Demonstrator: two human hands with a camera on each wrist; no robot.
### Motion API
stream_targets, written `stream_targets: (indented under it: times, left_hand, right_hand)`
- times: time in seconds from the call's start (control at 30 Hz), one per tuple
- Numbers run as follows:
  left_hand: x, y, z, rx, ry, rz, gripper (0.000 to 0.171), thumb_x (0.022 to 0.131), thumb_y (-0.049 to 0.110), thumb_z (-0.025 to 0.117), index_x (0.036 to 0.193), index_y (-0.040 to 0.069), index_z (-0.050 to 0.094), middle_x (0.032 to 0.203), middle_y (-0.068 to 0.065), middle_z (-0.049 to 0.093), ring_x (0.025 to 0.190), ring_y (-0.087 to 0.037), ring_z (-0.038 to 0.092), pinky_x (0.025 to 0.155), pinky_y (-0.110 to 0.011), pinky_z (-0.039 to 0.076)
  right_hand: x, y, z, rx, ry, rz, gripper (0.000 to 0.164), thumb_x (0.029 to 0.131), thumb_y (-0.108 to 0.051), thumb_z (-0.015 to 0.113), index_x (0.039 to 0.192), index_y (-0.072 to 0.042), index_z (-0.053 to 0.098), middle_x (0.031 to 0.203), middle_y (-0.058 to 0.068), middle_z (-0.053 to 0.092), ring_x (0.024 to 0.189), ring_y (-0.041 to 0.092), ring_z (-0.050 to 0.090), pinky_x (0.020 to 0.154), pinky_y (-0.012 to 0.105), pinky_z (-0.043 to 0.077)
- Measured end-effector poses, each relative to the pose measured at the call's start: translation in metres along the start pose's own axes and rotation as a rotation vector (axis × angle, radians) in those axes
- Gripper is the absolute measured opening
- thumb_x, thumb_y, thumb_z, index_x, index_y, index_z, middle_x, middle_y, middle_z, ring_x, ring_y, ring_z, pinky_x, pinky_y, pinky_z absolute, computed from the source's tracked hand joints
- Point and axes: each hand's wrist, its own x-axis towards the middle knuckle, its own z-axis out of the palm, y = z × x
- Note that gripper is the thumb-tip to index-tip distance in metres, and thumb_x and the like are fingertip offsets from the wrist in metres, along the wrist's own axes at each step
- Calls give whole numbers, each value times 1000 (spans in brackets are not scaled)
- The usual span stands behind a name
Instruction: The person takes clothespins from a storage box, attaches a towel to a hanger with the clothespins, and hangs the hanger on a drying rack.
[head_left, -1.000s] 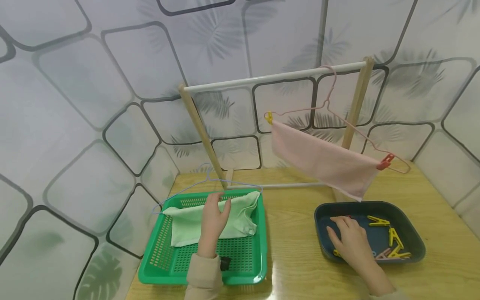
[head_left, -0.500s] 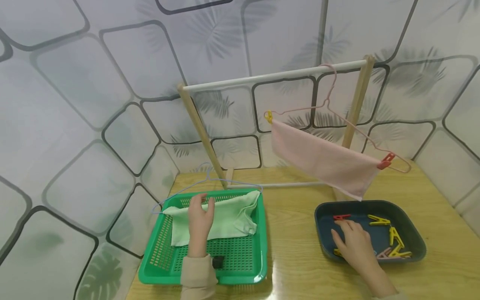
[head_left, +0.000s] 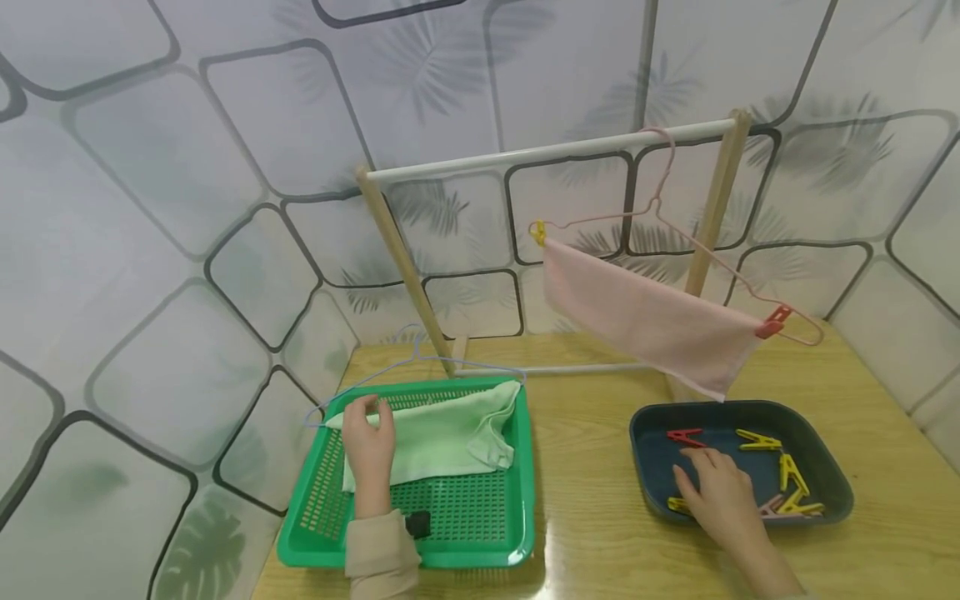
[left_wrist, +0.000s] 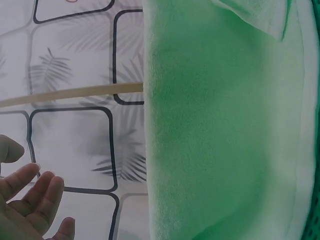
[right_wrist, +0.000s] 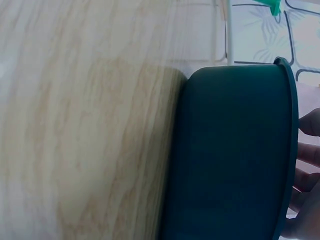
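Note:
My left hand (head_left: 367, 446) is over the left part of a pale green towel (head_left: 450, 437), near the left end of a light blue hanger (head_left: 375, 372). Its fingers are loosely bent, and the left wrist view shows nothing between those fingers (left_wrist: 45, 200). The towel lies in a green basket (head_left: 525, 500) below the hanger. My right hand (head_left: 723, 504) reaches over a dark blue basin (head_left: 641, 450) with relaxed fingers, and no held thing shows. Near it lie a red clothespin (head_left: 685, 436) and several yellow clothespins (head_left: 791, 472); the palm hides some of the basin.
A pink hanger (head_left: 663, 179) hangs on the white rail (head_left: 510, 160) of a wooden-legged rack. From it hangs a pink towel (head_left: 645, 321), clipped with a yellow clothespin (head_left: 538, 233) and a red one. Patterned walls stand behind the wooden table (head_left: 577, 467).
My left hand has moved left across the green towel. The right hand has drawn back slightly toward the near side of the basin, and the red clothespin has come into view.

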Motion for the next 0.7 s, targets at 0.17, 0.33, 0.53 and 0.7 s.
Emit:
stream_targets:
  times: [0.17, 0.33, 0.53, 0.7]
  left_hand:
    - [6, -6, -10, 16, 51, -27, 18, 77, 35, 45, 92, 27, 51, 85, 8, 47, 77, -10, 43, 61, -30, 34]
    - [16, 30, -45, -72, 56, -66, 15, 78, 21, 49, 88, 12, 54, 86, -3, 49, 80, -19, 44, 67, -34, 34]
    - [16, 18, -58, -75, 99, -128, 15, 78, 22, 47, 85, 11, 54, 84, -3, 49, 78, -18, 45, 65, -35, 34]
    - [18, -10, -56, -59, 102, -228, 17, 78, 25, 46, 86, 13, 55, 87, -2, 47, 80, -17, 43, 63, -36, 33]
  right_hand:
    - [-2, 2, 1, -7, -6, 2, 26, 69, -20, 59, 88, -3, 55, 84, 13, 51, 76, 32, 45, 53, 49, 31]
    - [-4, 4, 2, -13, -25, 12, 26, 69, -21, 58, 88, -3, 55, 84, 15, 51, 75, 33, 46, 53, 49, 31]
    - [-5, 7, 4, -21, -27, 10, 26, 69, -20, 58, 88, -2, 55, 83, 15, 51, 73, 33, 46, 52, 49, 32]
    - [-6, 10, 5, -25, -41, 26, 26, 69, -20, 58, 88, -3, 55, 83, 15, 51, 74, 33, 46, 52, 50, 32]
